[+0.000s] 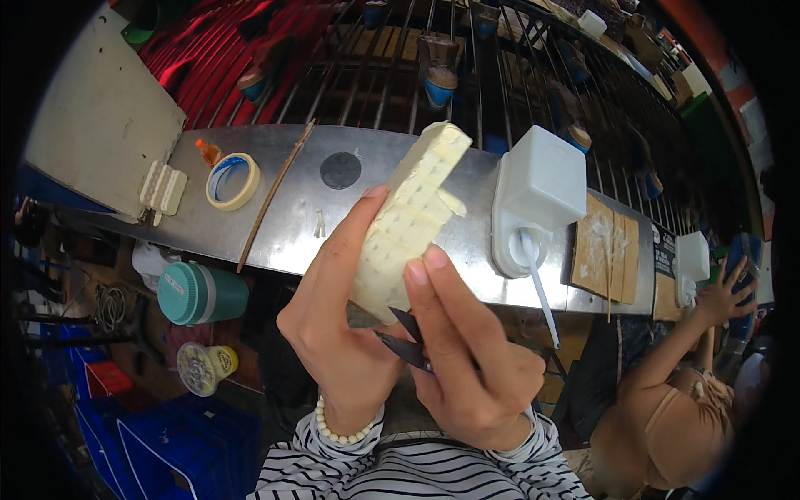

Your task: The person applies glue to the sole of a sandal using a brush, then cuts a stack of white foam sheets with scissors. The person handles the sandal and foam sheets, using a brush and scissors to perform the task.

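My left hand [333, 308] is closed around a cream-coloured block [408, 217], which it holds up tilted above the metal bench. The block looks wrapped in pale tape, carries rows of small grey marks, and has a short piece jutting from its right side. Against the block's lower right side press the fingertips of my right hand [479, 367]. That hand also grips dark, pointed snips [406, 342]; their two blades stand apart near the block's lower end, and their handles are mostly hidden in my palm.
On the bench [292, 196] lie a tape roll [233, 181], a thin stick [277, 193], a dark disc [341, 170] and a similar cream block [162, 187]. A white container [542, 179] with a brush handle stands right, beside cardboard [602, 250]. Shoes sit on the rack behind; a co-worker's hand [729, 292] is far right.
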Available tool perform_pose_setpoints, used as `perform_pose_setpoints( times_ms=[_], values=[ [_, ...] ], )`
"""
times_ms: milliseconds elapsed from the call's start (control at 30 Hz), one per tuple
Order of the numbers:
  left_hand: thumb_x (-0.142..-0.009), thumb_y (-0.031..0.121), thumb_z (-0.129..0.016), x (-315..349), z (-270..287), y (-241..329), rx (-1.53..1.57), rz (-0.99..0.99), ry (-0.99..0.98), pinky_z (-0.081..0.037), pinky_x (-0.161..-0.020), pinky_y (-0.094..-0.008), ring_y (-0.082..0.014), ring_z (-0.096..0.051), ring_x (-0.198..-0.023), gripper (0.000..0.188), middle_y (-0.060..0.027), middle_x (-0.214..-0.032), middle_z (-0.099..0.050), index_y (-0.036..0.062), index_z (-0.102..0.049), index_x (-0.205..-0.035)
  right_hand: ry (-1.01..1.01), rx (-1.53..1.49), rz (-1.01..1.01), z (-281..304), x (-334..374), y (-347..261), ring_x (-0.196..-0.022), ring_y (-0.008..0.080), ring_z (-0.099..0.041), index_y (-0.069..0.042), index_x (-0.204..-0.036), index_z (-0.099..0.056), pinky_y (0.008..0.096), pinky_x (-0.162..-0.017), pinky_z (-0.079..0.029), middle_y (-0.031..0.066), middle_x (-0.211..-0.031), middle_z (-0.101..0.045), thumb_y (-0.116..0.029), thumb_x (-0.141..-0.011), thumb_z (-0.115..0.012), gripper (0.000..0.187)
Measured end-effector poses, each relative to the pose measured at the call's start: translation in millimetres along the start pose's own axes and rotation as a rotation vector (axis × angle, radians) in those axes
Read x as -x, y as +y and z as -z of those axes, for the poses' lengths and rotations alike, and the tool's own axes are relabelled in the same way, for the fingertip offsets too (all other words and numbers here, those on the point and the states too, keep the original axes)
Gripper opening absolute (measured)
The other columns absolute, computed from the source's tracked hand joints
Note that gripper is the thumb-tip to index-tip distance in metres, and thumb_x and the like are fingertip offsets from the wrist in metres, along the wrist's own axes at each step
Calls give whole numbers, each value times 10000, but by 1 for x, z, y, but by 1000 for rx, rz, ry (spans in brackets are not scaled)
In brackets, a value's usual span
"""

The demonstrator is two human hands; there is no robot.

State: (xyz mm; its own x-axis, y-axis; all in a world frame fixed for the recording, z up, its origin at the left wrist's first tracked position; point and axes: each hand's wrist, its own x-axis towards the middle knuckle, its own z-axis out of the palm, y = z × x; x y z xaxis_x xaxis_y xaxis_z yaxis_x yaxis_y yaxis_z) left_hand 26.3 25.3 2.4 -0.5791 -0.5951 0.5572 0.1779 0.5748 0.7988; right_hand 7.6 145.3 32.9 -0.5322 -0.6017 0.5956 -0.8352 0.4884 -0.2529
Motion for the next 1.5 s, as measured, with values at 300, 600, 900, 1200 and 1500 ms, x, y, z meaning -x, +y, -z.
perform_pose_setpoints(
  times_ms=[300, 600, 900, 1200, 1500],
  values=[
    [-685, 92, -777, 1, 9, -1, -27, 146, -20, -539, -845, -334, -268, -698, -994, 590, -187, -1122, -689, -17, -615, -1242, -216, -38, 61, 5, 3, -1, -620, 118, -681, 23, -1199, -653, 200, -504, -504, 177, -1255, -644, -6, -603, -691, 598],
    [-672, 66, -813, 2, 8, 4, 77, 105, -7, -528, -857, -304, -215, -679, -1001, 609, -166, -1126, -685, -23, -607, -1239, -110, -60, 141, 7, 0, 4, -613, 143, -693, 38, -1138, -656, 218, -498, -524, 234, -1183, -661, -12, -647, -648, 494],
    [-758, 108, -826, 5, 1, 5, 256, 107, -69, -511, -859, -296, -187, -636, -992, 635, -140, -1114, -660, -58, -517, -1288, 25, -404, 200, 12, 4, 17, -708, 221, -733, 22, -1043, -653, 259, -549, -573, 236, -1162, -667, -81, -876, -608, 201],
    [-718, 130, -853, 8, -3, 10, 216, 249, -89, -524, -874, -307, -194, -676, -994, 656, -155, -1088, -697, -32, -552, -1278, -101, -529, 210, 4, 6, 17, -708, 224, -724, 7, -1020, -640, 266, -543, -567, 253, -1104, -681, -156, -864, -657, 226],
    [-814, 224, -779, 7, -1, 12, 438, 449, -87, -481, -918, -315, -209, -621, -1045, 736, -163, -1188, -604, 23, -401, -1412, -67, -537, 230, 8, 7, 24, -671, 213, -712, 19, -993, -633, 259, -526, -552, 243, -1054, -689, -38, -884, -601, 127]
  ],
)
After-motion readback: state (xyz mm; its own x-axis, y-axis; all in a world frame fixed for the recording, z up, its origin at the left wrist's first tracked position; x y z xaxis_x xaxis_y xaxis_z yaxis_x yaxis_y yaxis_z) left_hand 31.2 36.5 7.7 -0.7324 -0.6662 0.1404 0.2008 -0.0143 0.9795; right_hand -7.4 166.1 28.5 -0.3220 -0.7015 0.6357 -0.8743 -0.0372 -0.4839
